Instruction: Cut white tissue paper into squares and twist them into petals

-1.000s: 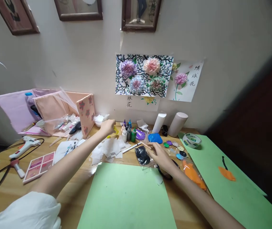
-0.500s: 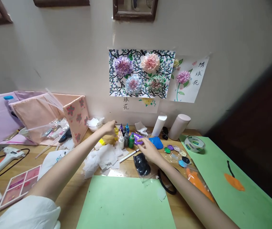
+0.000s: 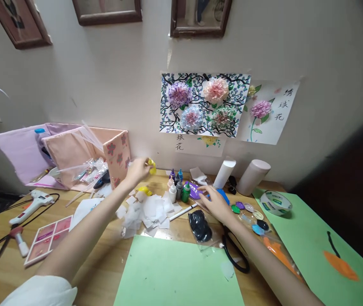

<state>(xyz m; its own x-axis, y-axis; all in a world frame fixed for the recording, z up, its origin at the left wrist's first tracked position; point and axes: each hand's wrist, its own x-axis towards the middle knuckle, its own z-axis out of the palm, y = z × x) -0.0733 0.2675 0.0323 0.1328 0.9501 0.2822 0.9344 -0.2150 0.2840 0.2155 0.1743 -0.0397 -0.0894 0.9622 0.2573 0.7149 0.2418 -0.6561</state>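
Note:
My left hand (image 3: 138,171) is closed on a yellow paint bottle (image 3: 152,166), held up near the wall behind the white bowl's spot. The other paint bottles, among them a white one (image 3: 172,194) and a green one (image 3: 185,192), stand upright in a cluster to its right. My right hand (image 3: 216,202) hovers or rests near the purple clay packet (image 3: 194,191), its fingers apart; whether it touches the packet I cannot tell. A white pen (image 3: 184,211) lies just left of it, and a blue packet (image 3: 223,195) is partly hidden behind it.
Scraps of white paper (image 3: 156,210) lie before the bottles. A green sheet (image 3: 175,272) covers the front middle. Black clay (image 3: 199,226), a tape roll (image 3: 276,202) and a second green sheet (image 3: 309,238) are rightward. A glue gun (image 3: 31,207) and fabric boxes (image 3: 117,159) stand left.
My left hand has lifted the yellow paint bottle away from the cluster, up and to the left. My right hand stays near the purple packet. The view has shifted left and up.

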